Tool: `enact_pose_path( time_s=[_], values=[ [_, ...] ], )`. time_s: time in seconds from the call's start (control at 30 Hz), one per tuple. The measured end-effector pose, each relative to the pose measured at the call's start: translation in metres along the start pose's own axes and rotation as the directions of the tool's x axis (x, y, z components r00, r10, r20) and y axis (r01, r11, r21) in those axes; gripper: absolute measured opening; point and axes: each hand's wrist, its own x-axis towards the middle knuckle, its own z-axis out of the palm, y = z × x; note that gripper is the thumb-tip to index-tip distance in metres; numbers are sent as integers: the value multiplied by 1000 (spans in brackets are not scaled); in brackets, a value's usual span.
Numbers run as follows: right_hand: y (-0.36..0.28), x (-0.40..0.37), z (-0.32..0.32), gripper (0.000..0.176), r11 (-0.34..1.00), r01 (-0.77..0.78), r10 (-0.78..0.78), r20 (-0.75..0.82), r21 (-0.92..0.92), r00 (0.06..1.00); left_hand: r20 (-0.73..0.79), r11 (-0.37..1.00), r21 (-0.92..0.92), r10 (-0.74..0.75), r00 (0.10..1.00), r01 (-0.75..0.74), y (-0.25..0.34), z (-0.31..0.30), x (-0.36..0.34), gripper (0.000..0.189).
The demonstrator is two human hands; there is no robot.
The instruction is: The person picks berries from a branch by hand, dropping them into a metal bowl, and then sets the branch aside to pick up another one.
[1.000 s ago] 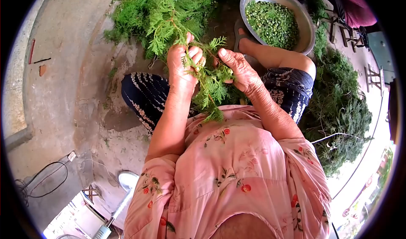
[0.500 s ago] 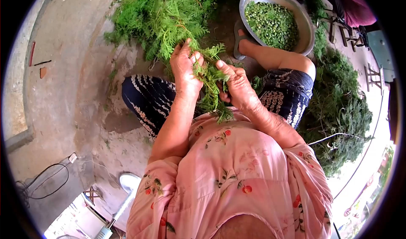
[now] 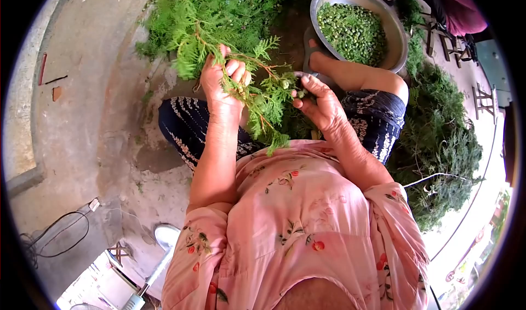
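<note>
My left hand (image 3: 223, 82) is closed round a leafy green branch (image 3: 263, 99), whose sprays spread above and to the right of the fist. At the branch's right side, my right hand (image 3: 319, 103) pinches with thumb and fingers beside some small round green cones (image 3: 286, 84); what lies between the fingertips is too small to make out. A large heap of similar green branches (image 3: 241, 8) lies beyond my left hand. Past my right hand, a metal basin (image 3: 397, 36) holds many small green cones.
Another pile of darker branches (image 3: 438, 140) lies on the right. Small wooden stools (image 3: 483, 100) stand at the far right, near another person's pink clothing (image 3: 460, 8). Black cables (image 3: 60, 228) and a white fan-like object (image 3: 167, 236) are at the lower left.
My left hand has moved left with the branch, which is now spread wider. My right hand has shifted slightly right, its fingers now at the branch's right edge.
</note>
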Motion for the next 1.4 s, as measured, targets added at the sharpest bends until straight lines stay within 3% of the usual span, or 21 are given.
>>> enact_pose_path(
  time_s=[0.1,0.17,0.2,0.3,0.43,0.57,0.63,0.67,0.7,0.77,0.83,0.87,0.93,0.97,1.0,1.03,1.07,1.1,1.3,1.37,1.4],
  values=[
    [-3,4,4,40,998,-48,49,-17,34,999,-14,1000,-14,-28,999,28,-5,4,-3,14],
    [0,7,8,53,995,-92,100,199,-46,975,-13,998,-27,-60,998,60,-7,0,-2,16],
    [1,8,12,72,976,-41,97,261,-212,960,-17,998,4,-63,998,64,-9,-1,-2,17],
    [1,5,24,49,940,25,107,363,-340,926,-16,995,70,-72,997,73,-13,-4,2,19],
    [7,2,44,32,892,-81,135,91,-445,987,1,994,103,-48,999,48,-17,-6,6,20],
    [7,-5,45,20,889,-134,190,87,-437,978,-107,984,171,-40,993,58,-25,-7,8,19],
    [9,-15,47,23,885,-161,215,78,-438,974,-380,899,438,174,909,10,-29,2,7,19],
    [10,-28,48,30,796,-72,209,162,-600,964,-449,959,284,127,885,7,-24,-4,11,19],
    [13,-45,52,34,695,-78,228,116,-714,967,-349,967,231,185,919,-107,-17,-29,27,17],
    [5,-54,55,32,760,-178,227,-2,-625,974,-400,930,358,232,887,-81,2,-35,35,17],
    [-12,-37,36,28,918,-108,82,-85,-382,993,-381,942,316,238,894,-116,8,-38,33,17],
    [-21,-22,26,24,980,-27,-16,-211,-197,977,-434,947,300,245,867,-117,7,-36,32,19],
    [-56,-2,11,12,987,143,-159,-443,-70,882,-446,952,297,210,870,-77,4,-38,30,18],
    [-75,13,-14,9,977,194,-213,-453,-89,866,-461,956,290,172,871,-35,0,-39,30,19],
    [-95,31,-45,13,972,233,-223,-459,-34,860,-447,958,285,156,881,-25,-2,-39,29,21],
    [-109,34,-36,25,903,421,-312,-548,82,776,-443,961,277,151,883,-25,-5,-41,28,21],
    [-129,35,-32,41,898,434,-311,-598,69,739,-375,975,219,115,920,-33,-8,-43,27,23],
    [-143,34,-42,54,876,482,-446,-400,-13,801,-302,986,161,83,950,-35,-10,-42,24,25],
    [-193,31,-45,52,796,589,-591,-391,-140,705,-245,991,128,64,967,-33,-22,-31,16,25],
    [-204,37,-53,44,782,618,-530,-612,-85,587,-188,987,142,106,976,-80,-24,-25,14,24],
    [-219,50,-83,38,764,646,-495,-635,7,593,-198,986,155,89,976,-58,-23,-23,13,23]
  ],
)
